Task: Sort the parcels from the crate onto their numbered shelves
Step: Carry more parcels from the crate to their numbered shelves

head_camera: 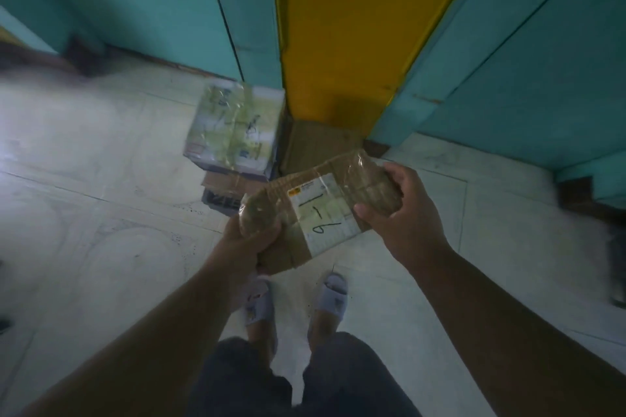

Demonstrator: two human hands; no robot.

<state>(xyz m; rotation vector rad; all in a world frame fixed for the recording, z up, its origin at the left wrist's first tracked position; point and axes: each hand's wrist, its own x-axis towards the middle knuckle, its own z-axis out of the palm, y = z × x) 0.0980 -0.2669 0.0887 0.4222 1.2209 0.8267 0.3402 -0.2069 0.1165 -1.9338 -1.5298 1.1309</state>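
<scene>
A taped cardboard parcel (318, 210) is held in the air between both hands, above the tiled floor (84, 213) and in front of the person's slippered feet (333, 294). The parcel is tilted, its left end lower and nearer the body, its right end higher. The left end is grasped by the left hand (250, 244), whose fingers are curled round the lower corner from below. The right end is grasped by the right hand (399, 210), the thumb laid on the near face beside the label (321, 217) and the fingers wrapped over the far edge. The white label faces upward between the two hands; handwritten dark strokes are seen on it, but their reading cannot be told with certainty.

On the floor beyond the parcel, a second box (233, 129), pale and wrapped in clear tape, is set on top of other cartons at the foot of a yellow panel (355, 27). Teal panels (508, 61) stand on either side of the yellow one. The outer parts of the view are blurred.
</scene>
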